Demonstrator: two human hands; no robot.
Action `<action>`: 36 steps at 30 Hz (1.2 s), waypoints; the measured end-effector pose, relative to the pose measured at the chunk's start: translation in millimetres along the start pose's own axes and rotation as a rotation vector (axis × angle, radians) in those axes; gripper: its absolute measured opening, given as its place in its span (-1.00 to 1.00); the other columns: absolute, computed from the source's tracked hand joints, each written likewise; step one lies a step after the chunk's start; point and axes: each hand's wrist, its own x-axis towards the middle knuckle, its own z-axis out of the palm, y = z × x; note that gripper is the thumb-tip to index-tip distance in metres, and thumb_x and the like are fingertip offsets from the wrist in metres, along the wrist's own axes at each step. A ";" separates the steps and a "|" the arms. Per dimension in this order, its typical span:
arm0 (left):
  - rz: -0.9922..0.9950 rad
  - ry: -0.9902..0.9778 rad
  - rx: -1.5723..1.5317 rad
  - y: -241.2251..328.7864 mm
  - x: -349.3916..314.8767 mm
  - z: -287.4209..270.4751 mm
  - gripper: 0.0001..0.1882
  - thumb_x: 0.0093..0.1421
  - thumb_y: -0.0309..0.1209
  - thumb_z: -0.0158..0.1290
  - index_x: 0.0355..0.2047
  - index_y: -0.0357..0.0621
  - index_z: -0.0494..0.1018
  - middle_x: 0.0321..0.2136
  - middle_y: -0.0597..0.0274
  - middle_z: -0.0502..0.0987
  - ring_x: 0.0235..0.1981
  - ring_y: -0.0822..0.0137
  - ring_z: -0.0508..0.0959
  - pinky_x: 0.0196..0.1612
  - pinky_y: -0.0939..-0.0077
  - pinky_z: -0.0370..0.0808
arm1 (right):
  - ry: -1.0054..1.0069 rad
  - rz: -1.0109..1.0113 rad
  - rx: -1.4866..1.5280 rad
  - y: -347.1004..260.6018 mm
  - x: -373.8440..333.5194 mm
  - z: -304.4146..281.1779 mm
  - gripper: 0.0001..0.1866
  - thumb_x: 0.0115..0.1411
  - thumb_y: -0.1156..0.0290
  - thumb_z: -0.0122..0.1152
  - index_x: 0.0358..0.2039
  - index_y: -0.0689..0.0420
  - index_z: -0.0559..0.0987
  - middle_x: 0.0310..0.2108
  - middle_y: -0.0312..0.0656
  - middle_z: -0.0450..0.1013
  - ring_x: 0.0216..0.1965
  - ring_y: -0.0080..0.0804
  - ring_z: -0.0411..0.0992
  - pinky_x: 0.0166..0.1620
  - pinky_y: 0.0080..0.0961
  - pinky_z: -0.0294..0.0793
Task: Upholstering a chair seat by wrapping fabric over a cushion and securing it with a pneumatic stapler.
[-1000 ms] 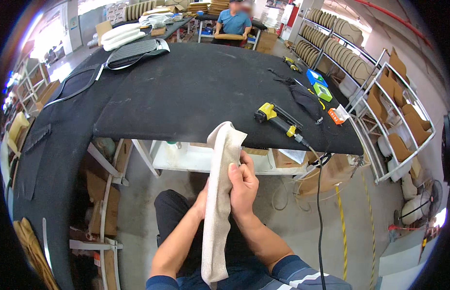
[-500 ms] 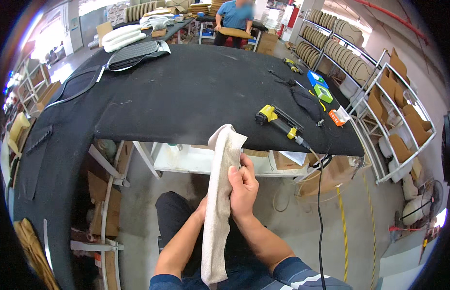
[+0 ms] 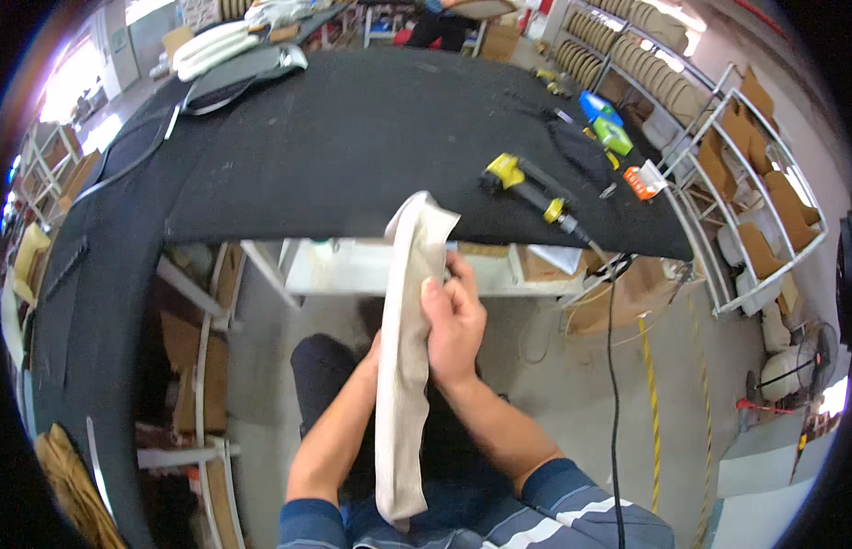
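Observation:
Upright and edge-on in front of me is a long, slim beige fabric-covered panel [image 3: 406, 366], its loose cloth standing out at the top corner. My right hand [image 3: 455, 325] is closed on its right side, thumb pressed on the cloth near the edge and fingers curled behind. On the other side, my left hand [image 3: 375, 352] reaches up against the panel, which hides its fingers. The panel's top end comes up to the front edge of the black-covered table [image 3: 307, 156]. A yellow and black nail or staple gun [image 3: 531, 192] lies on the table, joined to an air hose.
Small blue [image 3: 600, 108], green [image 3: 612, 137] and orange boxes [image 3: 641, 181] lie at the table's right. A dark cable [image 3: 614, 393] hangs beside my right arm. A wheeled rack [image 3: 765, 192] stands at right. Another person [image 3: 435, 27] is beyond the table, behind a far workbench.
My view has tilted downward, so the table and tools sit higher in the picture. Both hands keep their places on the panel, which has shifted slightly up and left in view.

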 end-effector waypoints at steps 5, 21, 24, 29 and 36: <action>0.027 -0.051 0.379 45.2 36.0 -6.7 -0.46 0.54 -0.09 -0.22 0.34 -0.20 0.28 0.16 0.11 0.47 0.14 0.22 0.52 0.23 0.31 0.50 | 0.003 -0.062 0.048 2.1 3.7 5.8 -0.60 0.35 0.42 0.24 -0.61 0.24 0.37 0.18 0.02 0.37 -0.03 -0.43 0.34 0.06 -0.47 0.31; -0.052 0.128 0.699 117.8 -17.6 85.5 -0.35 0.55 -0.06 -0.28 0.54 0.00 -0.07 0.46 0.24 0.16 0.38 0.28 0.29 0.44 0.34 0.19 | 0.025 -0.074 -0.017 5.2 1.8 19.7 -0.63 0.27 0.42 0.31 -0.60 0.26 0.39 0.12 0.06 0.43 0.09 -0.10 0.36 0.18 -0.24 0.29; -0.053 0.201 0.444 121.6 17.1 50.3 -0.37 0.53 0.05 -0.25 0.42 -0.08 0.21 0.24 0.19 0.45 0.13 0.27 0.51 0.22 0.32 0.45 | -0.006 -0.101 -0.011 6.6 -2.4 29.1 -0.63 0.26 0.41 0.32 -0.61 0.25 0.40 0.11 0.07 0.44 0.12 -0.04 0.34 0.21 -0.18 0.26; -0.188 0.241 0.392 112.2 13.5 65.6 -0.51 0.49 0.04 -0.14 0.10 -0.06 0.49 -0.15 0.23 0.64 -0.19 0.30 0.64 -0.07 0.34 0.62 | 0.041 -0.146 -0.049 13.3 2.7 21.8 -0.62 0.24 0.39 0.35 -0.61 0.24 0.38 0.10 0.07 0.44 0.15 -0.01 0.31 0.23 -0.12 0.24; 0.046 0.259 1.059 117.8 -47.6 75.6 -0.36 0.55 -0.20 -0.22 0.55 -0.02 -0.09 0.30 0.19 0.37 0.22 0.42 0.40 0.30 0.49 0.31 | 0.014 -0.199 -0.094 10.3 2.6 34.7 -0.62 0.22 0.39 0.36 -0.62 0.24 0.39 0.10 0.06 0.42 0.20 0.07 0.27 0.24 -0.06 0.22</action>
